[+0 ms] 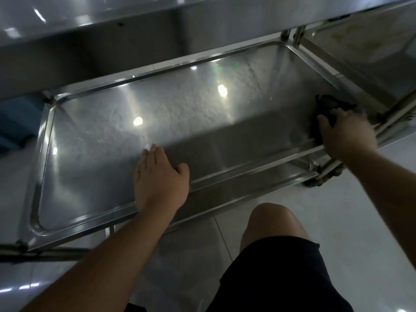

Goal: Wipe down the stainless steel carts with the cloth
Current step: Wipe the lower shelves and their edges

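Steel cart shelf (157, 104) mid-wipe | right hand (346, 134) grip bunches dark cloth (326, 104) at corner | left hand (161, 176) flat, bracing | next: sweep leftward from grip

Commercial kitchen or canteen back area: tiered stainless steel carts (157, 104), pale tiled floor (360, 210).

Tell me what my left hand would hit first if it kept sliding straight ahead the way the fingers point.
Probably nothing soon: the left hand lies flat on the cart shelf, fingers pointing across bare steel. The first obstacle looks like the shelf's raised far rim, though depth is hard to judge.
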### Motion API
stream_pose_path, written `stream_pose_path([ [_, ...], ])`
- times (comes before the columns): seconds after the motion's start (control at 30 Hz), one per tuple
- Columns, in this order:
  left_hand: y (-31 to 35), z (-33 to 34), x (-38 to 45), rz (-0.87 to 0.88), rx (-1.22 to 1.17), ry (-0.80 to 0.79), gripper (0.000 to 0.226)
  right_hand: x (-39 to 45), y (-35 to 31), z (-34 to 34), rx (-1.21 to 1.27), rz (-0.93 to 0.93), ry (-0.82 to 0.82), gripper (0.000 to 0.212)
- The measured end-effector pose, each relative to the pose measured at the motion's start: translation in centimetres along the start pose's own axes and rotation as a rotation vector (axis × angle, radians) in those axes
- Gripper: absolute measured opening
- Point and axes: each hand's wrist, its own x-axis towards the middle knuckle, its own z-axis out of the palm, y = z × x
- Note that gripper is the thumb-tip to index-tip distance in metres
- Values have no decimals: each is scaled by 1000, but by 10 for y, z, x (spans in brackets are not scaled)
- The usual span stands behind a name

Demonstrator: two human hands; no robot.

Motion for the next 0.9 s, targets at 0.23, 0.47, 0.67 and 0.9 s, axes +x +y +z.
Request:
stream_pose_path([
  [0.23, 1, -4, -4, 25, -15, -56, 79, -118, -113, 24, 195, -351, 66, 49],
  [0.47, -2, -8, -5, 68, -46, -95, 79, -158, -165, 36, 201, -408, 40, 57],
  [0.67, -5, -7, -4, 95, -63, -132, 80, -161, -165, 33, 149, -383, 70, 57],
  [0.9, -4, -5, -1, 70, -81, -123, 79, -163, -163, 35, 183, -423, 130, 55],
])
